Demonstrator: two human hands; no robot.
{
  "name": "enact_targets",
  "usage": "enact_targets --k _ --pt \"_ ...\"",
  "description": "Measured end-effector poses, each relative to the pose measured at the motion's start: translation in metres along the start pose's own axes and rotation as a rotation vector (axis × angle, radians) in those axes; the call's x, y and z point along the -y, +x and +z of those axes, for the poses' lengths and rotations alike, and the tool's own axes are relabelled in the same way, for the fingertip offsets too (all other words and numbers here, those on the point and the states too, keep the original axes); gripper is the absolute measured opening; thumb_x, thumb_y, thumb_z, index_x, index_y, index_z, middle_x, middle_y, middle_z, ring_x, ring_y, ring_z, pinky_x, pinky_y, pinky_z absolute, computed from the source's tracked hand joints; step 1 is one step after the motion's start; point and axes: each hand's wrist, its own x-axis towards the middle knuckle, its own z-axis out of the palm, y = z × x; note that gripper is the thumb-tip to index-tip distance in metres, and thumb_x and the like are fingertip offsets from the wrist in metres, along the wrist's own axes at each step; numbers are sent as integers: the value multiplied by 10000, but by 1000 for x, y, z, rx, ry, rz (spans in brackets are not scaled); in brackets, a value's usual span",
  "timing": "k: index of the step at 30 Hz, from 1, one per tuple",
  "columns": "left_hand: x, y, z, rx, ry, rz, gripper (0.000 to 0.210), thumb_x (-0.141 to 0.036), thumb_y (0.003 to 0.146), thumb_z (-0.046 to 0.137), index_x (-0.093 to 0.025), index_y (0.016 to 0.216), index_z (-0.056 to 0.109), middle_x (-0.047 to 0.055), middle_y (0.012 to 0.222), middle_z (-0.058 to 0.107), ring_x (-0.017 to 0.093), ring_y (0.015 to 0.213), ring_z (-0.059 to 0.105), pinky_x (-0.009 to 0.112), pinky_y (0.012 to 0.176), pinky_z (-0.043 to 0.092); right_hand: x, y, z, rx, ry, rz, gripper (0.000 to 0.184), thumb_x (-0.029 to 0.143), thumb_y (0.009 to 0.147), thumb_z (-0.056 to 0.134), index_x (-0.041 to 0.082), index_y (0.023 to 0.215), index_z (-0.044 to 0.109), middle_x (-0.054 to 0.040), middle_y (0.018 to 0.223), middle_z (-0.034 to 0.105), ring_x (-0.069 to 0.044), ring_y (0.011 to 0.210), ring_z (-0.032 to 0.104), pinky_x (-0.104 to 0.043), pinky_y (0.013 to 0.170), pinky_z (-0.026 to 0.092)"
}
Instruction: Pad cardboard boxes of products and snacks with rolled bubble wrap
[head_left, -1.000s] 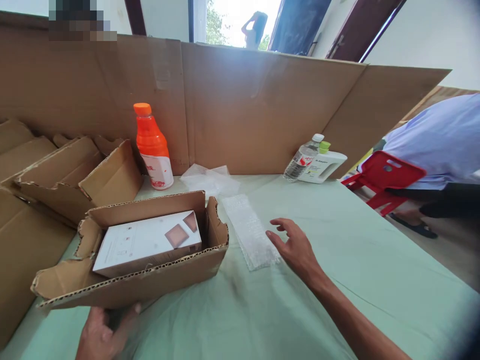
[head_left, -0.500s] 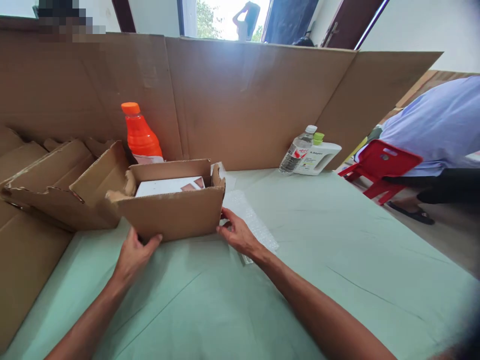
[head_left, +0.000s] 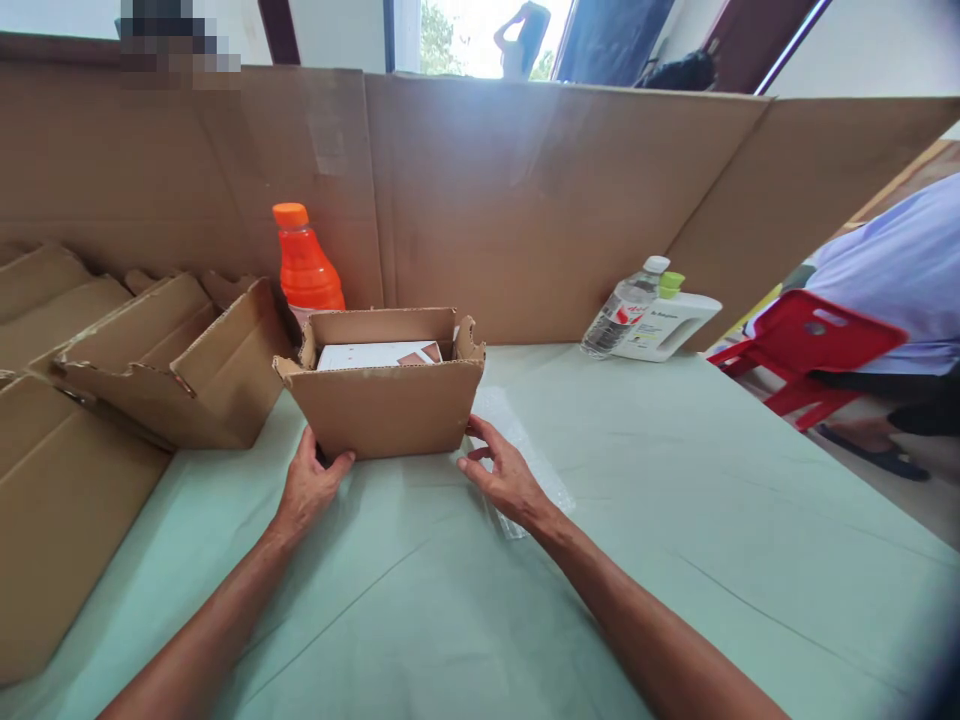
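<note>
Left hand (head_left: 307, 490) | right hand (head_left: 508, 480) | cardboard box (head_left: 390, 415) between them, just ahead

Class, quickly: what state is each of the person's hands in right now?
Left hand: open, thumb and fingers parted, at the lower left of the cardboard box.
Right hand: open, fingers half-curled, at the box's lower right.

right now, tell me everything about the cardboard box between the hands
The brown cardboard box is open-topped, with a plain front and ragged end flaps. It is upright on, or just above, the green cloth, with a white carton inside. The left hand touches its lower left corner; the right hand is at its lower right.
</note>
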Motion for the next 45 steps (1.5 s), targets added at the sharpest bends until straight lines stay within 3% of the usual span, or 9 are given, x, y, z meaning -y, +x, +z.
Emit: enact_targets --k 6,11,14,19,25,31,37,41,45 --pt "3 3 1 4 -59 -3 659 -387 765 661 -142 1348 475 146 1325 610 280 1258 575 449 1117 433 -1 -41 -45 39 -226 -37 394 257 887 548 262 1261 672 -90 1384 642 -256 1271 610 -444 975 561" --pt "3 -52 -6 -127 69 -70 746 -375 845 630 -228 1513 332 160 1497 464 308 1393 461 488 1106 446 -10 -86 -78 195 -615 -122 539 148 828 577 303 1341 636 -73 1423 618 -274 1313 574 -517 1077 480" --pt "-2 -94 -7 -50 271 57 568 -366 871 604 -244 1416 503 137 1438 530 332 1340 498 476 956 550 -20 -83 -70 219 -788 -126 469 116 807 591 231 1248 700 -118 1370 649 -316 1243 604 -512 999 495" --pt "-15 -132 1 175 332 415 291 -248 909 554 -234 1171 681 114 1249 662 281 1198 605 483 1001 539 -4 -76 -50 141 -821 -146 263 141 924 527 195 1057 748 -121 1113 747 -271 971 671 -422 834 470" --pt "-39 -164 -5 369 312 558 473 -148 879 571 -253 1340 559 140 1377 589 279 1265 582 457 1004 557 55 -128 -25 379 -650 -316 160 233 981 566 221 971 725 -59 892 735 -202 786 643 -356 742 413" --pt "-35 -190 -7 541 304 518 727 -115 826 560 -244 1508 342 155 1428 550 293 1312 548 485 1060 523 50 -152 -2 410 -459 -207 248 237 1021 492 214 1017 739 -66 910 765 -201 823 678 -359 786 477" --pt "-26 -196 -1 528 260 506 639 -138 846 569 -222 1451 383 133 1316 629 284 1229 587 479 1027 523 59 -132 -31 345 -188 -34 284 480 947 621 262 1081 742 -53 1066 778 -234 1001 713 -392 893 542" --pt "-26 -198 5 481 257 531 543 -96 848 547 -207 1369 441 130 1217 666 275 1146 616 457 969 538 34 -81 -38 95 -496 62 258 360 950 579 254 1131 729 -61 1104 759 -233 982 698 -365 806 546" --pt "-23 -202 9 468 286 577 557 -64 854 526 -174 1390 420 142 1208 663 271 1142 605 450 974 531 -4 -41 -24 20 -718 49 218 246 862 663 212 1053 762 -86 1009 755 -257 940 665 -383 839 492"
